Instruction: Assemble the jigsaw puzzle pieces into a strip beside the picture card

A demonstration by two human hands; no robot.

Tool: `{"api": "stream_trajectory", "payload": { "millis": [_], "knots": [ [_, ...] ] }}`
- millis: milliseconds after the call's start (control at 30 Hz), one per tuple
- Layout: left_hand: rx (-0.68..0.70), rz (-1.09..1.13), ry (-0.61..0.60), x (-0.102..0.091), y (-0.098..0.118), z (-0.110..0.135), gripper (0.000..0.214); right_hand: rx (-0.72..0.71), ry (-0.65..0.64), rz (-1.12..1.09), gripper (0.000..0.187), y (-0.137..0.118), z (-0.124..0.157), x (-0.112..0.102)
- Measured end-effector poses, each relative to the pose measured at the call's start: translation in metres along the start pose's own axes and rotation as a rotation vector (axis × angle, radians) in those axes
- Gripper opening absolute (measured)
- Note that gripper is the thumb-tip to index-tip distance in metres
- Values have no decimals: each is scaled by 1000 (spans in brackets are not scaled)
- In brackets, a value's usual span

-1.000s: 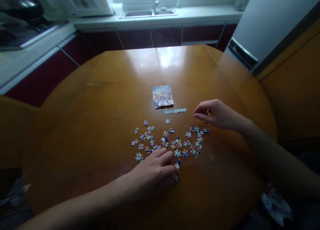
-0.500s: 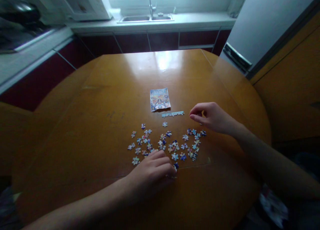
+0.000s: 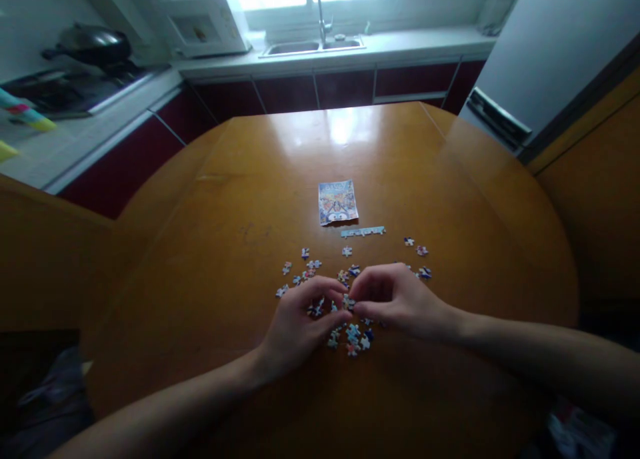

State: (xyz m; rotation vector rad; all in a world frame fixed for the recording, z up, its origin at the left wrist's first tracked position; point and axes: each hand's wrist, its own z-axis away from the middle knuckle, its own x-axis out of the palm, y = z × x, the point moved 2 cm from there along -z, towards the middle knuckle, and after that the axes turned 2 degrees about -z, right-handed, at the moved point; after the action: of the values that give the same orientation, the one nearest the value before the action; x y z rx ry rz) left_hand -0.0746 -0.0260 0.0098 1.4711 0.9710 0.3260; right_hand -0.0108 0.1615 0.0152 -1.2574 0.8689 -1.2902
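Note:
Several small jigsaw pieces (image 3: 310,270) lie scattered on a round wooden table (image 3: 250,199). My left hand (image 3: 300,322) and my right hand (image 3: 395,300) meet over the middle of the scatter, fingertips touching. Both are closed in a pinch on a small puzzle piece (image 3: 346,302) held between them. A colourful picture card (image 3: 338,202) lies beyond the pieces, with a short joined strip of pieces (image 3: 363,232) just in front of it. Two loose pieces (image 3: 416,246) lie off to the right.
A kitchen counter with a sink and tap (image 3: 313,44) runs along the far wall under a bright window. A microwave (image 3: 200,26) and a dark pan (image 3: 95,44) on a stove stand at the left. A grey fridge (image 3: 545,52) stands at the right.
My right hand came in from the right edge of the scatter to the middle. My left hand lifted from the near pieces to meet it. The view tilted slightly.

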Motion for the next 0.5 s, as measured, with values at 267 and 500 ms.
{"api": "stream_trajectory", "payload": {
  "millis": [267, 500],
  "knots": [
    [133, -54, -7, -3, 6, -2, 12, 21, 10, 52, 15, -3, -3, -6],
    [194, -69, -5, -2, 4, -1, 13, 19, 42, -84, 21, 0, -4, -5]
  ]
}}
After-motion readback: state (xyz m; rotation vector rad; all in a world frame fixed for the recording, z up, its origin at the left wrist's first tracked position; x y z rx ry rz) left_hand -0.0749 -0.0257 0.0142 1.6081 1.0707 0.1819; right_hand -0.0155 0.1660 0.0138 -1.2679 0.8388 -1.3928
